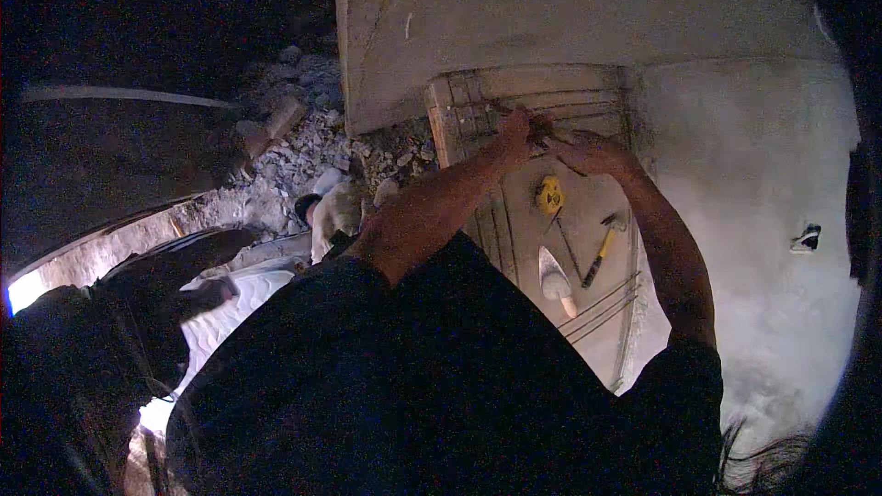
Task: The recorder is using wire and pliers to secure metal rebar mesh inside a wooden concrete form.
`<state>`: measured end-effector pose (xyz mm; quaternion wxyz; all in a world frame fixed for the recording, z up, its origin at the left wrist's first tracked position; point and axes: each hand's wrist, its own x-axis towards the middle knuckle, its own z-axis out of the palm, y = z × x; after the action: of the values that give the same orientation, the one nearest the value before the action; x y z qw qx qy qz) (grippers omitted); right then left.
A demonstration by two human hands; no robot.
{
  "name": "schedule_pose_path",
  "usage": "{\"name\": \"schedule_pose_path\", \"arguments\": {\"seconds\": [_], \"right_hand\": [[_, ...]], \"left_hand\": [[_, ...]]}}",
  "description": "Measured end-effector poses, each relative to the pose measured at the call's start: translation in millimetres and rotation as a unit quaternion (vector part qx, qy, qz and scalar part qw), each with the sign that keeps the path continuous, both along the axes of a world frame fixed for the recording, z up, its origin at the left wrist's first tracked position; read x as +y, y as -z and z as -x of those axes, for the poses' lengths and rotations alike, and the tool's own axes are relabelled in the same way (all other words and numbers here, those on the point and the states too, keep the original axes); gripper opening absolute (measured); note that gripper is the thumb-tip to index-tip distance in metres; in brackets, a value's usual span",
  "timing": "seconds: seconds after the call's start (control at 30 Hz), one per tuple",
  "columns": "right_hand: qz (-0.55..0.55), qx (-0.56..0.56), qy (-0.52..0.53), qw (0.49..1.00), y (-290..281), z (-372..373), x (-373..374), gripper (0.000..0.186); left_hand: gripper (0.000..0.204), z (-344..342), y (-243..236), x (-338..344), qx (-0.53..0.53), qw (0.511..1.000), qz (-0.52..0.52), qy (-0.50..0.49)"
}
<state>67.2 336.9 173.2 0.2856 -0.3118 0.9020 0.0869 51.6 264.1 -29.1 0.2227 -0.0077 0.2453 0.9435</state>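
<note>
Both hands are at the far part of a board or slab (514, 294) marked by thin dark rods or lines. My left hand (514, 133) has its fingers closed around something small and dark that I cannot make out. Just right of it, my right hand (588, 149) curls toward the same spot, its grip partly hidden. Below them lie a yellow tape measure (550, 194), a thin dark rod (571, 248), a hammer with a yellow-and-black handle (602, 253) and a pointed trowel (556, 287) with a pale handle.
Broken rubble (299, 152) fills the middle left, beside a crouched person (335, 211) in pale clothing. A concrete wall (560, 9) rises behind the board. A pale surface (744, 156) with a small hole spans the right. Loose dark strands (763, 459) lie at bottom right.
</note>
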Motion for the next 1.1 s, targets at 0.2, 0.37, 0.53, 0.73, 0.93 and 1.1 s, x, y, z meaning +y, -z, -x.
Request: {"name": "schedule_pose_path", "arguments": {"seconds": [0.2, 0.37, 0.53, 0.73, 0.93, 1.1], "right_hand": [[-0.146, 0.243, -0.072, 0.956, -24.3, -39.3, -80.4, 0.032], [-0.030, 0.107, 0.126, 0.986, 2.4, -29.7, -55.7, 0.020], [0.238, -0.235, 0.405, 0.851, -11.5, -15.6, -61.0, 0.024], [0.167, 0.131, -0.128, 0.969, 24.7, -11.0, -2.6, 0.025], [-0.176, 0.161, -0.033, 0.971, -28.5, -21.7, -68.2, 0.040], [-0.074, 0.155, 0.026, 0.985, -50.8, -12.5, -75.4, 0.040]], "left_hand": [[0.032, 16.4, 24.5, -3.5, -0.068, 0.991, -0.115, 0.020], [0.031, -17.7, -42.7, -49.8, -0.179, 0.969, -0.165, 0.031], [0.031, -30.9, -52.9, -70.5, -0.206, 0.963, -0.173, 0.020], [0.034, -9.8, -61.1, -45.4, -0.268, 0.954, -0.136, 0.017], [0.037, 16.0, -79.0, -34.1, -0.405, 0.907, -0.110, 0.013], [0.039, 1.9, -43.6, -3.5, -0.490, 0.867, -0.091, 0.003]]}}
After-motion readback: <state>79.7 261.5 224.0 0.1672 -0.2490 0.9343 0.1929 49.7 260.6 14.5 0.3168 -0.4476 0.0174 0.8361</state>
